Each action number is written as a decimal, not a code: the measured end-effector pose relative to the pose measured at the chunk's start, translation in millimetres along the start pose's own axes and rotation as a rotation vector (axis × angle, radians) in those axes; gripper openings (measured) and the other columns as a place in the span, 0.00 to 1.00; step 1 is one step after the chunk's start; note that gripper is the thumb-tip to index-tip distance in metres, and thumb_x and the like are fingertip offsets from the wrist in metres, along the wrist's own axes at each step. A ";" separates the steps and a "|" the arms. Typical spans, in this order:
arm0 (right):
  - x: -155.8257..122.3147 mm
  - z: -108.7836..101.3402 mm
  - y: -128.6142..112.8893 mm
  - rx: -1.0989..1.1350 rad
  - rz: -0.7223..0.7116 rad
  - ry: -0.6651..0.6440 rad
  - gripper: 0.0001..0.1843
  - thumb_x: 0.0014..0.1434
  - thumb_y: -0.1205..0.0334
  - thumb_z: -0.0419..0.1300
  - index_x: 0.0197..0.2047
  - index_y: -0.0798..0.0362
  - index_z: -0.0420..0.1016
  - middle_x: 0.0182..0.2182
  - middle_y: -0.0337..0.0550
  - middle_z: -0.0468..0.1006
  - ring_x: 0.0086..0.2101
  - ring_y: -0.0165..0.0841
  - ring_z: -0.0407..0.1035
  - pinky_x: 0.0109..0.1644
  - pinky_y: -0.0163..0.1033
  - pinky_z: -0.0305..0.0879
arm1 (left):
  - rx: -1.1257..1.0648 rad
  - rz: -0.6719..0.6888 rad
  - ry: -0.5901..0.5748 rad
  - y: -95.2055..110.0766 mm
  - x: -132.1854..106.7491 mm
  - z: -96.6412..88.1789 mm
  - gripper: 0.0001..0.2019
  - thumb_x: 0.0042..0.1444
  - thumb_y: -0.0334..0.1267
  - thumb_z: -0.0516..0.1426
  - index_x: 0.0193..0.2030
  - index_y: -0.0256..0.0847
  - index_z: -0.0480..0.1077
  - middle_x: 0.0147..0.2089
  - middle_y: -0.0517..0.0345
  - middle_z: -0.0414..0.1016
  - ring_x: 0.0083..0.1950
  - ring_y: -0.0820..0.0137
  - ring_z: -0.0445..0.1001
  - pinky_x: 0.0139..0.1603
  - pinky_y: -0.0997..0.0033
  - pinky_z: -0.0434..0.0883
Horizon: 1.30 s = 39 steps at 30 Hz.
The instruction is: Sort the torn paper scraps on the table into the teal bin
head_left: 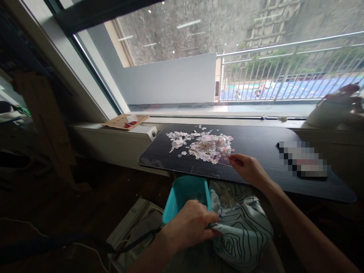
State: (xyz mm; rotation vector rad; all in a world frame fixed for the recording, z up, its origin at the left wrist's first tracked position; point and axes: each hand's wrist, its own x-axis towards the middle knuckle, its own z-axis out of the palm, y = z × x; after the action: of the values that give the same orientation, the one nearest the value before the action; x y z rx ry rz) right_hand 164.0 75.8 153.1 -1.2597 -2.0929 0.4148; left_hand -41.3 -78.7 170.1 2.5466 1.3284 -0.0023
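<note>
A loose pile of small torn paper scraps lies spread on the dark tabletop. At the right edge of the pile is my right hand, its fingers curled together near a faint pinkish piece. What they hold, if anything, is too small to tell. Below the table edge, my left hand pinches the rim of a pale cloth bag with black stripes. Inside the bag's mouth some paper scraps show. A teal bin stands beside the bag, partly hidden behind my left hand.
A pixelated object lies at the table's right. Left of the table are a radiator and cardboard with red-handled scissors on the sill. A white stuffed-looking bag sits right. Cables run along the floor.
</note>
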 end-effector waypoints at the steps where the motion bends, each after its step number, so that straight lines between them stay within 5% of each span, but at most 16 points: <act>1: 3.6 3.0 0.2 -0.002 -0.006 -0.002 0.17 0.57 0.55 0.54 0.42 0.53 0.78 0.31 0.43 0.81 0.29 0.34 0.72 0.32 0.35 0.63 | -0.008 -0.006 -0.004 -0.3 -0.4 0.1 0.14 0.58 0.52 0.57 0.33 0.44 0.72 0.24 0.62 0.71 0.29 0.69 0.72 0.33 0.72 0.61; 7: 0.5 -12.7 6.9 -0.065 0.014 -0.101 0.15 0.56 0.53 0.54 0.37 0.51 0.79 0.26 0.41 0.79 0.26 0.32 0.70 0.28 0.34 0.61 | -0.016 -0.007 -0.024 -2.0 -0.5 0.2 0.13 0.58 0.51 0.57 0.34 0.43 0.72 0.26 0.61 0.72 0.30 0.67 0.72 0.34 0.72 0.62; 26: 4.9 -3.4 1.9 0.000 0.027 -0.088 0.15 0.56 0.55 0.54 0.38 0.52 0.79 0.28 0.42 0.80 0.28 0.33 0.71 0.31 0.34 0.62 | -0.028 0.014 -0.052 2.4 3.6 -0.6 0.14 0.58 0.51 0.57 0.33 0.43 0.71 0.26 0.61 0.73 0.30 0.67 0.73 0.34 0.71 0.63; 39: -4.8 -29.0 9.0 -0.161 0.076 -0.030 0.14 0.55 0.54 0.54 0.34 0.51 0.79 0.24 0.41 0.78 0.25 0.32 0.68 0.29 0.35 0.60 | -0.024 0.018 -0.039 2.4 3.6 -2.0 0.14 0.58 0.51 0.57 0.34 0.43 0.72 0.26 0.61 0.73 0.30 0.67 0.74 0.35 0.71 0.64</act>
State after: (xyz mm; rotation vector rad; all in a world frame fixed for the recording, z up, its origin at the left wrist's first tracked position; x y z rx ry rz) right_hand 191.0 74.3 167.7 -1.4379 -2.1434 0.3047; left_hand -37.5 -76.7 172.2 2.5252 1.2838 -0.0325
